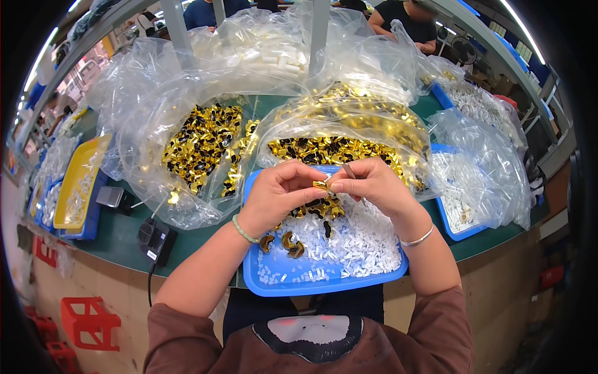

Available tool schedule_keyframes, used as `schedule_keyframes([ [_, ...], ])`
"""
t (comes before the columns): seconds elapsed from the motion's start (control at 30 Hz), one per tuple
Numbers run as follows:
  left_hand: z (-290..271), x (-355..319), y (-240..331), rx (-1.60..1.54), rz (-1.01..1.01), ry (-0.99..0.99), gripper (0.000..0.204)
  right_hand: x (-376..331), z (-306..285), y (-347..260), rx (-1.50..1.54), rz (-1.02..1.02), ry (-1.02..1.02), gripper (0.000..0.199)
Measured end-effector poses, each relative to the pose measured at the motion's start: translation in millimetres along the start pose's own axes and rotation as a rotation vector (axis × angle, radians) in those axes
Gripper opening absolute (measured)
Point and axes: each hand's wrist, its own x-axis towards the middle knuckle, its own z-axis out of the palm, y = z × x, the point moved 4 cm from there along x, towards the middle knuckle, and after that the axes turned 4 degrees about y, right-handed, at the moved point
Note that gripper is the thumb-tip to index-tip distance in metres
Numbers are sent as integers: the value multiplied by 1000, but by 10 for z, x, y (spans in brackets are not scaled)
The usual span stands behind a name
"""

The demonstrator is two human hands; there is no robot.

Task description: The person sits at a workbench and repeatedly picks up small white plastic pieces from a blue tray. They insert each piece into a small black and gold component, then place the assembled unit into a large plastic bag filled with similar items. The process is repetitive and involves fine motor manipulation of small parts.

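Over a blue tray point(249, 274), my two hands meet at a small shiny gold piece point(320, 184). My left hand point(274, 190) pinches it between thumb and fingers. In my right hand point(377, 187) is a pair of thin metal tweezers point(349, 170), its fingertips close against the gold piece; what the tips hold is hidden. Small white strips point(374, 246) cover much of the tray, thickest on its right side. Curved gold pieces with dark insides point(293, 244) lie at the tray's left and just under my hands.
Behind the tray, clear plastic bags hold heaps of gold pieces point(208, 140) and white parts point(268, 56). Another blue tray point(458, 235) with white strips stands right. A yellow tray point(59, 218) and a black adapter point(156, 240) with a cable are left. Co-workers sit beyond the metal posts.
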Motion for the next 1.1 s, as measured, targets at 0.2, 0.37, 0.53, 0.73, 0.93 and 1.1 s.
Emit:
schedule_keyframes([
  [0.2, -7, -6, 2, -5, -16, -3, 20, -4, 34, -13, 11, -21, 62, 15],
  [0.37, -51, 13, 10, 41, 36, 3, 22, -14, 95, -52, -77, -118, 115, 14],
  [0.53, -204, 76, 9, -227, 11, 210, 24, 23, 50, 3, -61, -279, 231, 15],
  [0.73, -1151, 164, 1, -1054, 170, 651, 29, -1, -187, -78, -587, -244, 309, 13],
  [0.93, -882, 199, -19, -791, 118, 388, 37, -1, -188, 40, -932, -347, 217, 16],
  [1.1, -267, 110, 73, -54, 41, 147, 31, -8, -149, 113, -1028, -384, 175, 17],
])
